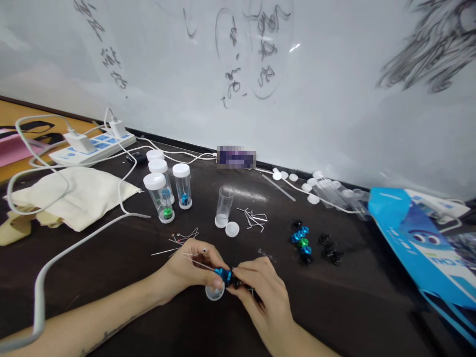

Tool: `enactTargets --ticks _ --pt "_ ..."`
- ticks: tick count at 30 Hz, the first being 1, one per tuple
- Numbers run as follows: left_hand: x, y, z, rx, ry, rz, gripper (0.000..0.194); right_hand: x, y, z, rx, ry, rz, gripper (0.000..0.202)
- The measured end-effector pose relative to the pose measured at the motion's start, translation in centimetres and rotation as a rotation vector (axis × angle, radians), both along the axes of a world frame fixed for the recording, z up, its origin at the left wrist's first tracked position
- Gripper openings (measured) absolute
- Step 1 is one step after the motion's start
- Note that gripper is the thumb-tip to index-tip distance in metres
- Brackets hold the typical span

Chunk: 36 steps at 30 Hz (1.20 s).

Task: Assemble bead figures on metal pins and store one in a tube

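My left hand [197, 265] pinches a small shiny blue part [223, 274] between thumb and fingers, and a thin pale rod or wire runs from it back across the palm. Against the blue part's right end sits a small black piece [234, 281], gripped by my right hand [262, 287]; its fingers partly hide it. Just below my left thumb is a small round clear container [214, 292] on the table. Thin wires with small beads [182, 238] lie behind my left hand. To the right are loose blue and green parts [303, 238] and black pieces [329, 249].
Capped clear tubes [182, 186] with blue or green parts stand at left. An uncapped tube [225, 206], white cap [232, 229] and bent rods [253, 218] lie centrally. A power strip [92, 148], cloth [74, 196], white cable [48, 275] and blue bag [420, 248] flank the table [122, 263].
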<state>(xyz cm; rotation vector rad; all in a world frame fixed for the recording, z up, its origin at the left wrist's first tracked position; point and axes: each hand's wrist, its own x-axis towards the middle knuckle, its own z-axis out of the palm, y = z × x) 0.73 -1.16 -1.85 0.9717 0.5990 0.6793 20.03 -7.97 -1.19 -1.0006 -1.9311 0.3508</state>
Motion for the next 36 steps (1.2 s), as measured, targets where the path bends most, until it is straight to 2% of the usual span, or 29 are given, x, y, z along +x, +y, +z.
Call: enactTargets --ticks 3,6,9,11,13,15,17,19,22,26,28,31,34,36 --pt "0.05 -0.06 0.05 0.015 -0.005 -0.010 0.022 0.01 0.03 0.12 -0.035 0.005 0.012 0.005" --pt "0.04 -0.20 0.07 0.002 -0.010 -0.022 0.023 0.00 0.04 0.23 -0.099 -0.019 0.014 0.017" --pt "0.02 -0.18 0.02 -0.011 -0.005 -0.005 0.024 -0.03 0.01 0.16 -0.061 -0.019 0.005 0.004" --pt "0.01 -0.15 -0.03 -0.008 -0.003 0.002 0.024 -0.03 -0.04 0.09 -0.032 -0.005 0.003 0.009" --pt "0.01 -0.17 -0.05 -0.001 -0.002 -0.007 0.023 0.02 -0.12 0.08 -0.054 -0.007 0.010 0.005" --pt "0.00 -0.22 -0.02 0.006 -0.002 -0.023 0.023 0.10 -0.19 0.09 -0.099 -0.019 0.024 0.013" --pt "0.00 -0.23 0.03 0.005 -0.009 -0.027 0.023 0.14 -0.21 0.04 -0.113 -0.023 0.029 0.013" --pt "0.00 -0.17 0.08 -0.003 -0.011 -0.018 0.023 0.12 -0.17 -0.06 -0.082 -0.014 0.020 0.004" --pt "0.01 -0.11 0.09 -0.016 -0.007 -0.008 0.023 0.06 -0.11 -0.16 -0.026 0.008 0.025 0.016" --pt "0.04 -0.22 -0.09 -0.007 -0.011 -0.015 0.024 0.15 -0.20 -0.02 -0.070 -0.005 0.033 0.006" --pt "0.04 -0.25 -0.17 -0.002 -0.016 -0.029 0.024 0.20 -0.23 -0.03 -0.095 -0.018 0.039 0.012" --pt "0.02 -0.17 -0.16 -0.010 -0.016 -0.027 0.023 0.15 -0.16 -0.25 -0.057 -0.008 0.027 0.004" --pt "0.01 -0.10 -0.07 -0.016 -0.010 -0.017 0.023 0.01 -0.07 -0.36 -0.007 0.010 0.007 0.016" --pt "0.03 -0.14 -0.04 -0.021 0.002 -0.012 0.023 -0.02 -0.11 -0.19 -0.023 0.011 -0.006 0.012"
